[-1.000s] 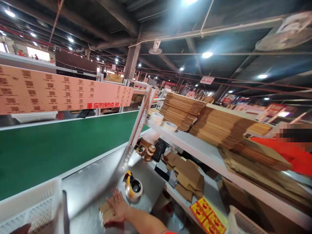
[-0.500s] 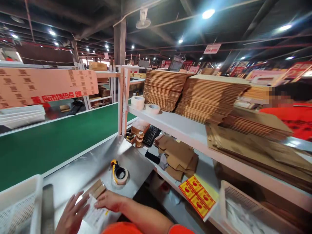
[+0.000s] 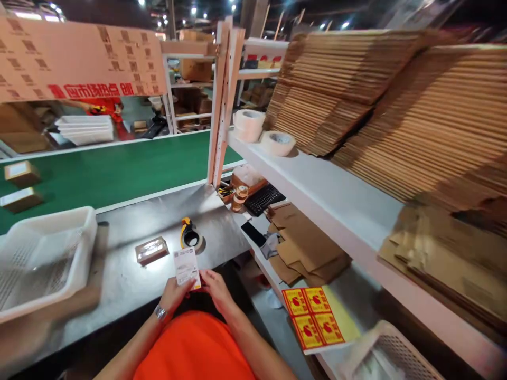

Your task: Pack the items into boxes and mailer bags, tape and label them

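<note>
A white printed paper slip [image 3: 185,266] is held up in front of my body. My left hand [image 3: 174,296], with a metal watch at the wrist, pinches its lower edge with the thumb on top. The fingers of my right hand [image 3: 216,290] close on its lower right corner. Just beyond the slip stands a tape dispenser [image 3: 186,229] with a yellow and black body. A small brown box [image 3: 152,250] lies on the metal table [image 3: 127,224] to the left, touched by neither hand.
At left sits a white plastic basket [image 3: 85,253]. A green conveyor belt [image 3: 130,171] behind carries small cartons [image 3: 22,173]. To the right, a shelf [image 3: 336,184] bears stacked flat cardboard [image 3: 340,68] and tape rolls [image 3: 249,125]; below are a keyboard [image 3: 263,199] and red-yellow stickers [image 3: 312,319].
Both hands have left the small box on the table and come closer to my body, now holding the paper slip. The camera view has tilted down.
</note>
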Action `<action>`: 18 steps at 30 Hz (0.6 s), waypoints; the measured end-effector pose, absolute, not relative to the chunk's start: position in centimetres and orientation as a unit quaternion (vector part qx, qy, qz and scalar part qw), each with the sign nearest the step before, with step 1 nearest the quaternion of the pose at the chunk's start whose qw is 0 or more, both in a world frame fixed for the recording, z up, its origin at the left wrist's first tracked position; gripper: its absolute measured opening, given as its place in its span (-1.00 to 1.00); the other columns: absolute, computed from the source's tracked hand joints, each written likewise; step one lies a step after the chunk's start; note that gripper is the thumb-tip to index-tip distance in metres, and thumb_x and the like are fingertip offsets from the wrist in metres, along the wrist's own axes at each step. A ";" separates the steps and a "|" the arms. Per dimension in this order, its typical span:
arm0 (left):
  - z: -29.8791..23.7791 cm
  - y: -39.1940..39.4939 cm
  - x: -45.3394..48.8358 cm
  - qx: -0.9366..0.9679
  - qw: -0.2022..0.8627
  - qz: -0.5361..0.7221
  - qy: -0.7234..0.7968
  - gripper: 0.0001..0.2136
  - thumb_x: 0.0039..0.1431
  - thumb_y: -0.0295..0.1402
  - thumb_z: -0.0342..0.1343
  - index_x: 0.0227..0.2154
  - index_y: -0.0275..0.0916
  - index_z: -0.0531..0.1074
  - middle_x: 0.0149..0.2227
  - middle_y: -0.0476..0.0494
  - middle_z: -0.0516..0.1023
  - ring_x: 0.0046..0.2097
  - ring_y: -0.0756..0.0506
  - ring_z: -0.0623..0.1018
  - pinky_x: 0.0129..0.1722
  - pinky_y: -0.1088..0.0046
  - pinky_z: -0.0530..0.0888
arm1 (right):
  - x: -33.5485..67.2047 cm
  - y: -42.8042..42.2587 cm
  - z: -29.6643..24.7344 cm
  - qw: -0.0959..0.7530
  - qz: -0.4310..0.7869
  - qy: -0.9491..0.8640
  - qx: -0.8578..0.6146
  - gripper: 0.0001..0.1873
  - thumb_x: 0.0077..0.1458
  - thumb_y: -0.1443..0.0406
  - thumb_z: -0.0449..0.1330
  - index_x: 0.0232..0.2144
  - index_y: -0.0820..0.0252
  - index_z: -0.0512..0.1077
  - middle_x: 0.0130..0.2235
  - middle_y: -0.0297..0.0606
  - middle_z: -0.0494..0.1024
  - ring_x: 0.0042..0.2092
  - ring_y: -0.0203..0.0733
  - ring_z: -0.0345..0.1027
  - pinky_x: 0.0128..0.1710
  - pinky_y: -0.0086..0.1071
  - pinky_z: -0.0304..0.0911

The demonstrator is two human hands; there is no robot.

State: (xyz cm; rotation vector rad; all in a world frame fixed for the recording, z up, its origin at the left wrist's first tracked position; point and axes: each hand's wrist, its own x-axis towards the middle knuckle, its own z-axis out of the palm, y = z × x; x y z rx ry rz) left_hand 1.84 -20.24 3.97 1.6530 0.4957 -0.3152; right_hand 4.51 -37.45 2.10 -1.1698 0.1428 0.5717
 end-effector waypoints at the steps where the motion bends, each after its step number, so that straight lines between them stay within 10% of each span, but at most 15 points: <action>1: 3.6 -20.8 1.3 0.715 0.645 -0.128 0.236 -0.54 -0.04 0.07 0.46 -0.27 -0.24 0.75 -0.21 -0.34 0.83 -0.26 -0.31 0.75 -0.34 0.24 0.65 | 3.8 -38.3 2.0 0.791 0.276 0.069 -0.541 -0.28 -0.04 -0.34 0.51 -0.29 0.19 0.68 -0.31 -0.22 0.71 -0.27 -0.10 0.58 -0.16 -0.23 0.44; 18: 2.6 -23.4 -3.3 0.643 0.687 -0.065 0.331 -0.56 -0.01 -0.04 0.48 -0.24 -0.35 0.75 -0.22 -0.35 0.82 -0.33 -0.22 0.71 -0.36 0.29 0.62 | 0.2 -41.3 1.0 0.762 0.347 0.071 -0.542 -0.26 -0.16 -0.27 0.62 -0.22 0.24 0.75 -0.16 -0.02 0.81 -0.05 0.10 0.73 0.01 -0.10 0.58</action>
